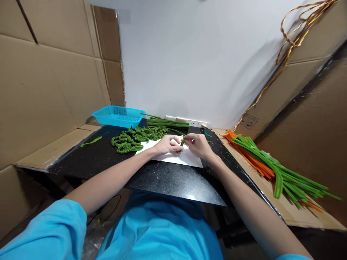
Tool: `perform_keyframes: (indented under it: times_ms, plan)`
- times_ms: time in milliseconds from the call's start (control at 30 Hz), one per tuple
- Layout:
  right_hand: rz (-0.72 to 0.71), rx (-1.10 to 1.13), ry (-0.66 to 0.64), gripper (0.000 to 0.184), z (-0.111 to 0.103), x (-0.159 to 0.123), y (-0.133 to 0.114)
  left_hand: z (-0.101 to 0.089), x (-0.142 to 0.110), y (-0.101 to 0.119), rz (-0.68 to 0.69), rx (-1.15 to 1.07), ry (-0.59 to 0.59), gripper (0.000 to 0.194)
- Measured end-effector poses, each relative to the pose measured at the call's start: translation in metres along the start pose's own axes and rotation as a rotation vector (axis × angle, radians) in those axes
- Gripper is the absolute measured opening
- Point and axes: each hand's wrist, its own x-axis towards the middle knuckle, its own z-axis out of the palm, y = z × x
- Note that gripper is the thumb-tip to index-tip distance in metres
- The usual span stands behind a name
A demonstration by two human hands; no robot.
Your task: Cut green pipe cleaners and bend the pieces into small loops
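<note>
Over a white sheet [187,159], my left hand [166,145] and my right hand [201,145] meet with fingers pinched. Between their fingertips is a short, dark green pipe cleaner [182,143], upright and slightly tilted; both hands grip it. Part of it is hidden behind the fingers. Left of the sheet lies a heap of looped and bent green pipe cleaners [128,141]. Straight dark green pipe cleaners [168,124] are bundled behind the hands, near the wall.
A blue plastic basket [118,116] stands at the back left of the black table [176,182]. A light green strip [92,141] lies at left. Orange stems [253,162] and bright green stems [287,173] lie on cardboard at right. A power strip [193,123] runs along the wall.
</note>
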Motion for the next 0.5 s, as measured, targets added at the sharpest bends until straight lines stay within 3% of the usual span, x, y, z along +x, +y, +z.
perform_keyframes:
  times_ms: [233, 500]
  plan:
    - [0.008, 0.187, 0.033, 0.019, 0.001, 0.002, -0.008, 0.0, -0.001, 0.002, 0.024, 0.047, -0.123, 0.046]
    - [0.076, 0.252, 0.022, 0.026, -0.008, 0.003, -0.012, 0.001, 0.001, 0.005, 0.088, 0.053, 0.055, 0.04]
